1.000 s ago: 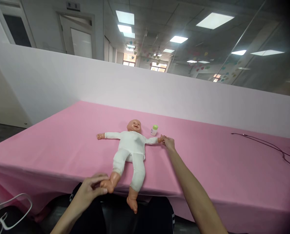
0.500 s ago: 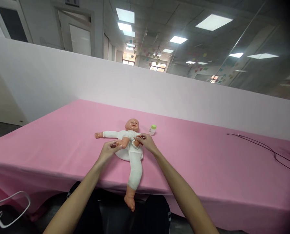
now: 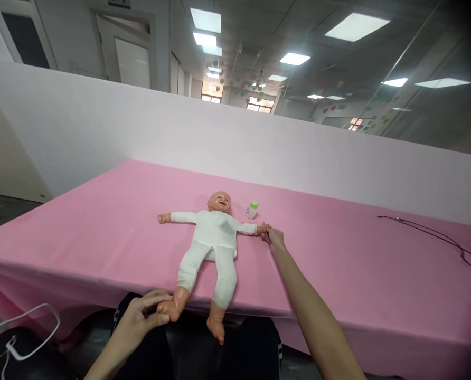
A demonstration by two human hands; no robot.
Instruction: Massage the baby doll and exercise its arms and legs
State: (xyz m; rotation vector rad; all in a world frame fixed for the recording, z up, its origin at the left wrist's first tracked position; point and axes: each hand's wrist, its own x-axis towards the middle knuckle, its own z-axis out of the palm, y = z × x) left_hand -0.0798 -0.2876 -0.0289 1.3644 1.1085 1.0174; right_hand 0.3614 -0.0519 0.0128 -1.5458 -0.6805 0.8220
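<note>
A baby doll [image 3: 217, 229] in a white cloth suit lies face up on the pink-covered table [image 3: 112, 221], its feet hanging past the near edge. My left hand [image 3: 142, 311] pinches the toes of the doll's foot on the left, thumb below and fingers above. Out to the right, my right hand [image 3: 273, 235] has its fingers closed around the doll's small hand, with that arm stretched sideways. The doll's other arm lies spread to the left, untouched. A small white bottle with a green cap [image 3: 252, 210] stands near the doll's head.
A thin black cable [image 3: 425, 230] lies across the right of the table. White cable [image 3: 41, 338] loops at the lower left, off the table. Behind the table runs a low white wall [image 3: 204, 137] with glass above it.
The doll's bent leg now stretches down toward me with my left hand at its foot. Its folded arm now extends to the right, my right hand having moved outward with it.
</note>
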